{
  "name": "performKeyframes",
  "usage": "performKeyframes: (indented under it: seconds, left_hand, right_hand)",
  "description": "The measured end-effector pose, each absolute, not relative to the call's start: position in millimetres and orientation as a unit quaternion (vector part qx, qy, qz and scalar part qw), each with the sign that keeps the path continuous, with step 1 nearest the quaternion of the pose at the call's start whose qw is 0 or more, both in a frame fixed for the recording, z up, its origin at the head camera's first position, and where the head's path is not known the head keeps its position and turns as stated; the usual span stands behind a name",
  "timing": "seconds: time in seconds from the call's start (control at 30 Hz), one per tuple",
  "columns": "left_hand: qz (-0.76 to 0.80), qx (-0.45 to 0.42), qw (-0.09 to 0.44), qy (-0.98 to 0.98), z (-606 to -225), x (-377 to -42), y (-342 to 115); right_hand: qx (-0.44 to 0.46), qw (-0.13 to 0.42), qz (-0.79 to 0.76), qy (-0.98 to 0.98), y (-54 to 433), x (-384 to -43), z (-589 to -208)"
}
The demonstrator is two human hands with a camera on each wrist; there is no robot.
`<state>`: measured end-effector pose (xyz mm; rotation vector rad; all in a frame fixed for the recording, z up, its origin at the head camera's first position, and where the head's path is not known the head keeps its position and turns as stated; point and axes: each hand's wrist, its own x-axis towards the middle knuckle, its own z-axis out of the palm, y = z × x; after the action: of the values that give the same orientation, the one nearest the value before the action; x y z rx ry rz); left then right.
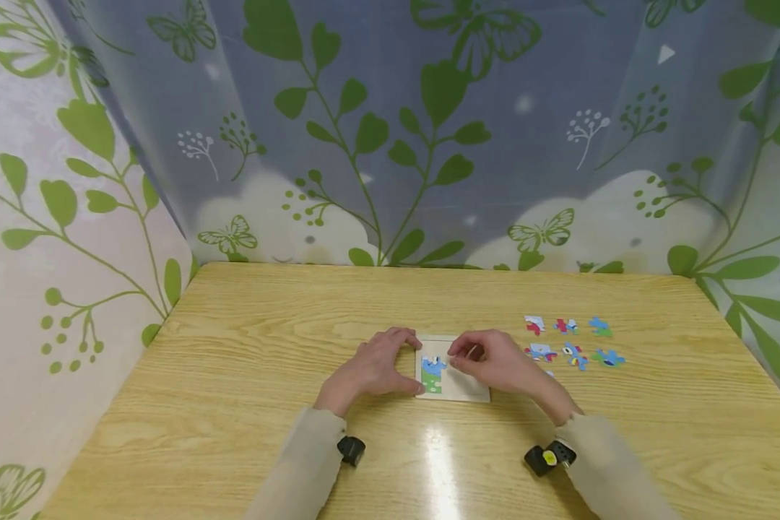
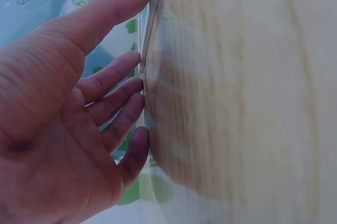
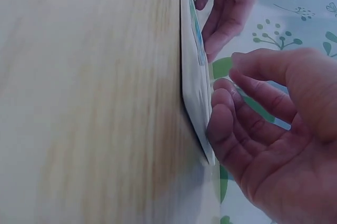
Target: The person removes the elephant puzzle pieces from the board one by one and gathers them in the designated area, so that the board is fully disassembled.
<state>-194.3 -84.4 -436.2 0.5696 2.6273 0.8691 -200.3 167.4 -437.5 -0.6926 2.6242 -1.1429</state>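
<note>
A shallow pale puzzle tray (image 1: 466, 390) lies on the table, with joined blue and green jigsaw pieces (image 1: 432, 377) along its left side. My left hand (image 1: 380, 363) rests at the tray's left edge, thumb at the near corner and index finger at the far corner. In the left wrist view the left hand's fingers (image 2: 113, 79) are fairly straight. My right hand (image 1: 494, 360) is over the tray's right part. Thumb and index finger are close together in the right wrist view, where the right hand (image 3: 284, 124) shows no piece between its loosely bent fingers.
Right of the right hand, several loose jigsaw pieces (image 1: 575, 357) lie in two rows on the wooden table (image 1: 266, 325). Another small piece (image 1: 549, 373) is partly hidden by the right hand. A patterned curtain (image 1: 390, 180) hangs behind the table.
</note>
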Motion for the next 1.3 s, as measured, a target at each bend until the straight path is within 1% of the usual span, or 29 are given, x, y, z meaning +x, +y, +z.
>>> performKeyframes:
  seconds: [0.47,0.87,1.3]
  left_hand:
    - [0.303,0.195,0.161,0.919,-435,-195,-84]
    - [0.302,0.193,0.166,0.919,-436,-196,-83]
    - [0.303,0.194,0.163,0.919,-435,-196,-83]
  right_hand:
    - [-0.244,0.112,-0.386,0.882,155,-204,-441]
    - [-0.249,0.135,-0.377,0.882,151,-209,-442]
    - [-0.233,0.134,-0.364,0.892,146,-211,-441]
